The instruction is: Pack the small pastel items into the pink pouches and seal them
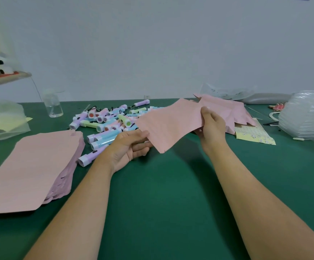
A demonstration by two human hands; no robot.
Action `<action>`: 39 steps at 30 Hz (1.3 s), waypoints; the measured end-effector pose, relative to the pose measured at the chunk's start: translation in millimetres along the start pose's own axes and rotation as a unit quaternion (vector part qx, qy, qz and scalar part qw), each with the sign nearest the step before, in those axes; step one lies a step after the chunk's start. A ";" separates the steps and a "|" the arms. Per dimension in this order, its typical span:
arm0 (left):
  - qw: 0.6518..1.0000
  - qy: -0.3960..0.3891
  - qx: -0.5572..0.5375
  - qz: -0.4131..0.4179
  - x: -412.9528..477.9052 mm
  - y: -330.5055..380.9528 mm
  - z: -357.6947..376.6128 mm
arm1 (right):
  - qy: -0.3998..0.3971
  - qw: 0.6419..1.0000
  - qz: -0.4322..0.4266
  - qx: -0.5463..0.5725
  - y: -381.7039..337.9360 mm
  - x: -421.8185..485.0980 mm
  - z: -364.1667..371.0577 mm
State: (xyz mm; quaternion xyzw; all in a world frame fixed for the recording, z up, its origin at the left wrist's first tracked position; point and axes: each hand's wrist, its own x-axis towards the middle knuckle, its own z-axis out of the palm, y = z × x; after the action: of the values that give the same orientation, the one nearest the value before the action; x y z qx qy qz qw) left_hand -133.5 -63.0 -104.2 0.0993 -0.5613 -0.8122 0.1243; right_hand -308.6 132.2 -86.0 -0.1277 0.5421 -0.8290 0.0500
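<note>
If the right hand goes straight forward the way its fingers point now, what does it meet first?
Probably the heap of pink pouches lying just behind the right hand, which holds one pink pouch; depth is unclear.

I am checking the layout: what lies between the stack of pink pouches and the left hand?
In the head view, pastel items lie between the pouch stack and the left hand: one purple, some blue.
</note>
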 end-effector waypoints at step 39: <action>0.769 0.155 0.454 0.423 0.2 2.1 32.3 | -0.089 0.768 -0.450 -0.448 11.4 -65.2 51.9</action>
State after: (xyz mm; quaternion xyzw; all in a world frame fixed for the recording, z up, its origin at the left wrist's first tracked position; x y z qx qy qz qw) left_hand -143.2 -35.1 -90.9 0.0213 -0.8230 -0.3016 0.4808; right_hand -232.7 96.1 -86.9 -0.4380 0.7256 -0.4049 -0.3432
